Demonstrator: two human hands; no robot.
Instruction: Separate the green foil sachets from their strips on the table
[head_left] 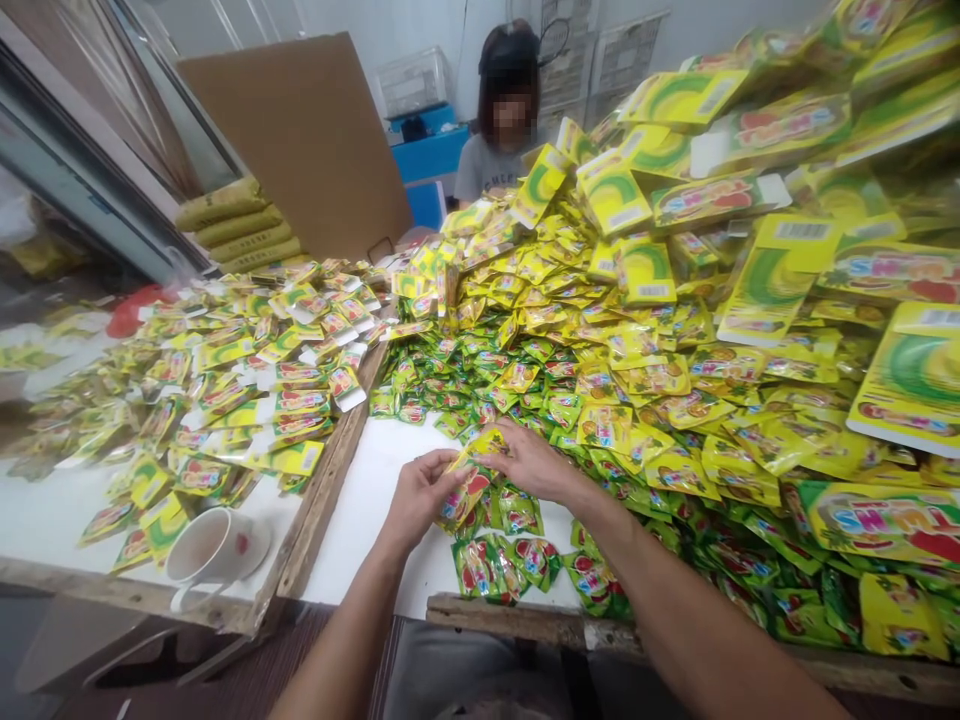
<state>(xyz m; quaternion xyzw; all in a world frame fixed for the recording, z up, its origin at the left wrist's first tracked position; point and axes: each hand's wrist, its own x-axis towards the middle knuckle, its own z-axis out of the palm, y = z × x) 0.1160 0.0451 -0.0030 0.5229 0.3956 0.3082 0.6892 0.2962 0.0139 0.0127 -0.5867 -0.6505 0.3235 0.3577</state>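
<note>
My left hand (424, 498) is closed around the lower left side of a small yellow printed carton (463, 497), held tilted above the white tabletop. My right hand (531, 462) pinches at its upper end, where a yellow piece shows between the fingers. Whether that piece is a sachet or part of the carton, I cannot tell. Just below both hands lie several green sachets (480, 568) with red fruit pictures. Behind my right hand rises a heap of yellow sachets (607, 425), with green sachets (457, 375) along its near side.
Yellow cartons (780, 260) are piled high at right. More cartons (300, 400) cover the left table beyond a wooden strip (330, 490). A white mug (217, 550) stands near that table's front edge. A person (499, 120) sits behind the heap, beside a large cardboard sheet (300, 140).
</note>
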